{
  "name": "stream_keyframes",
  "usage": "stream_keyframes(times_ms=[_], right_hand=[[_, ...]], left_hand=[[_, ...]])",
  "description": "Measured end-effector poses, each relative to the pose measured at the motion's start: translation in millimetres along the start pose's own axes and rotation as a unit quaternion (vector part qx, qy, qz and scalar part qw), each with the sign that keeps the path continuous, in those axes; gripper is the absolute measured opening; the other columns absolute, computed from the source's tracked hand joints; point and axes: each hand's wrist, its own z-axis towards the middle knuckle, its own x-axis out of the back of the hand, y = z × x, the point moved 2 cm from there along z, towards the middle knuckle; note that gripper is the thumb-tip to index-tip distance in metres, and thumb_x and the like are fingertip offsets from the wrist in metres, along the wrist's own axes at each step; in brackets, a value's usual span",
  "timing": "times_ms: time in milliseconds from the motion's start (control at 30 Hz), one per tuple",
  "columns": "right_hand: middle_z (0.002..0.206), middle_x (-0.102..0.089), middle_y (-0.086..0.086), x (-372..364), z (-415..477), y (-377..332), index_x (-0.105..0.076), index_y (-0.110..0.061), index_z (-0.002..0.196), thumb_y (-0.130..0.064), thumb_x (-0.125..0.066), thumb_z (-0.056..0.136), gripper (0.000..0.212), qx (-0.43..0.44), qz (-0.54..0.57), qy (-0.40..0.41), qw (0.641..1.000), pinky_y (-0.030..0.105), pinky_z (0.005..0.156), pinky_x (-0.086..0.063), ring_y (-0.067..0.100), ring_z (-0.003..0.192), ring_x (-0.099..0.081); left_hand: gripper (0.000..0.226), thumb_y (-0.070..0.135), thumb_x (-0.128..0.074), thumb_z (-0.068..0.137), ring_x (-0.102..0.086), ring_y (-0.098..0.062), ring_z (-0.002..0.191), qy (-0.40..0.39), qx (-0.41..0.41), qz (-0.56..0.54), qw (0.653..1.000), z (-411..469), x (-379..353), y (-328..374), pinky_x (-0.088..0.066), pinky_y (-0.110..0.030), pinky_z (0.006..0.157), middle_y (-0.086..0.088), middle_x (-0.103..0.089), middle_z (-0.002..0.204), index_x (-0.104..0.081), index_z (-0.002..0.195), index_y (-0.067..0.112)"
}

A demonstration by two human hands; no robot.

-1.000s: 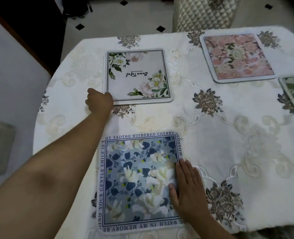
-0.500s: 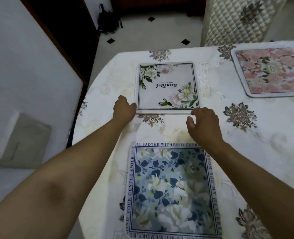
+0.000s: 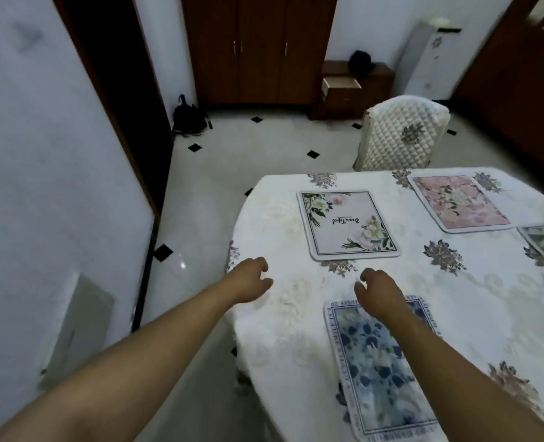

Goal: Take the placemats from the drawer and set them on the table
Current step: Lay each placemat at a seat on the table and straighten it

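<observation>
Two bare forearms are seen entering from the lower edge of the view. No sleeve is seen on either forearm as far as the frame's edge. The left hand (image 3: 248, 280) is bare: no glove, ring or wristband is noted on it. The right hand (image 3: 379, 290) is likewise bare, with an uncovered wrist. Fingertip detail is blurred and cannot be assessed further.

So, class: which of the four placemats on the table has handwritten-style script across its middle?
The white placemat with corner flowers, beyond both hands; the blue one carries text only around its border.
</observation>
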Motion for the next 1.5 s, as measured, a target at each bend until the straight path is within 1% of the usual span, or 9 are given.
stream_keyframes(times_ms=[233, 333, 567, 667, 933, 1133, 1267, 1367, 1500], right_hand=[[0.105, -0.064, 0.018, -3.1, -18.0, -79.6, -0.063, -0.003, 0.106, -0.023, -0.054, 0.091, 0.026, -0.054, 0.022, 0.014, 0.998, 0.034, 0.077, -0.045, 0.034, 0.098, -0.060], [0.103, -0.065, 0.017, -7.5, -4.7, -89.2, -0.063, -0.003, 0.105, -0.022, -0.054, 0.091, 0.025, -0.066, 0.035, 0.033, 0.997, 0.030, 0.072, -0.038, 0.033, 0.098, -0.060], [0.070, -0.055, 0.006, -31.3, 66.4, -90.9, -0.049, -0.010, 0.070, -0.022, -0.054, 0.086, 0.021, -0.131, 0.054, 0.004, 0.990, 0.033, 0.061, -0.042, 0.028, 0.073, -0.057], [0.061, -0.046, -0.001, -45.0, 92.2, -100.7, -0.039, -0.017, 0.061, -0.017, -0.056, 0.085, 0.030, -0.133, 0.053, -0.008, 0.990, 0.031, 0.059, -0.033, 0.024, 0.070, -0.052], [0.076, -0.052, 0.004, -53.0, 150.3, -119.8, -0.047, -0.015, 0.074, -0.027, -0.054, 0.088, 0.020, -0.234, 0.074, 0.021, 0.969, 0.031, 0.061, -0.032, 0.025, 0.079, -0.057], [0.084, -0.055, 0.008, -59.5, 180.7, -140.2, -0.046, -0.014, 0.077, -0.028, -0.050, 0.092, 0.021, -0.400, 0.135, 0.068, 0.904, 0.029, 0.065, -0.032, 0.027, 0.094, -0.061], [0.083, -0.059, 0.007, -56.7, 183.7, -167.5, -0.047, -0.017, 0.069, -0.024, -0.049, 0.093, 0.025, -0.472, 0.175, 0.087, 0.859, 0.029, 0.065, -0.036, 0.025, 0.085, -0.060], [0.085, -0.064, 0.013, -64.8, 184.6, -176.2, -0.053, -0.009, 0.074, -0.022, -0.052, 0.090, 0.021, -0.536, 0.231, 0.128, 0.802, 0.029, 0.060, -0.034, 0.026, 0.079, -0.059], [0.069, -0.047, -0.001, -80.5, 191.9, -176.7, -0.042, -0.017, 0.066, -0.023, -0.051, 0.091, 0.027, -0.573, 0.283, 0.164, 0.752, 0.030, 0.056, -0.032, 0.018, 0.074, -0.048]], left_hand=[[0.039, 0.036, -0.055, 0.091, -0.058, -0.025, 0.102, 0.021, -0.029, -0.019, 0.999, 1.0, 92.7, -37.9, -0.047, -0.032, 0.080, -0.012, -0.058, 0.123, -0.052, 0.122, 0.012], [0.041, 0.034, -0.055, 0.091, -0.058, -0.025, 0.102, 0.025, -0.055, -0.006, 0.998, 24.7, 109.5, -29.5, -0.049, -0.036, 0.085, -0.012, -0.057, 0.123, -0.051, 0.124, 0.011], [0.046, 0.037, -0.051, 0.095, -0.056, -0.027, 0.109, -0.019, -0.111, 0.055, 0.992, 102.5, 131.9, -18.3, -0.046, -0.033, 0.086, -0.011, -0.051, 0.132, -0.046, 0.133, 0.012], [0.047, 0.035, -0.050, 0.095, -0.055, -0.029, 0.111, -0.039, -0.123, 0.082, 0.988, 136.4, 154.9, -26.0, -0.047, -0.034, 0.088, -0.014, -0.051, 0.130, -0.046, 0.134, 0.010], [0.043, 0.033, -0.052, 0.094, -0.051, -0.028, 0.115, -0.083, -0.184, 0.129, 0.971, 275.2, 192.9, -24.4, -0.044, -0.033, 0.093, -0.014, -0.055, 0.127, -0.049, 0.129, 0.009], [0.041, 0.038, -0.054, 0.093, -0.055, -0.025, 0.111, -0.155, -0.314, 0.175, 0.920, 395.2, 197.7, 9.9, -0.046, -0.032, 0.091, -0.011, -0.057, 0.125, -0.052, 0.124, 0.011], [0.041, 0.034, -0.054, 0.094, -0.055, -0.027, 0.115, -0.196, -0.395, 0.193, 0.877, 438.2, 188.6, 60.3, -0.042, -0.029, 0.090, -0.011, -0.058, 0.127, -0.053, 0.125, 0.008], [0.037, 0.031, -0.055, 0.094, -0.056, -0.029, 0.111, -0.227, -0.439, 0.215, 0.843, 448.3, 165.8, 102.9, -0.041, -0.030, 0.084, -0.013, -0.059, 0.122, -0.054, 0.121, 0.007], [0.029, 0.033, -0.053, 0.094, -0.057, -0.029, 0.099, -0.254, -0.507, 0.243, 0.787, 448.0, 125.7, 154.2, -0.036, -0.031, 0.071, -0.011, -0.060, 0.104, -0.055, 0.108, 0.008]])
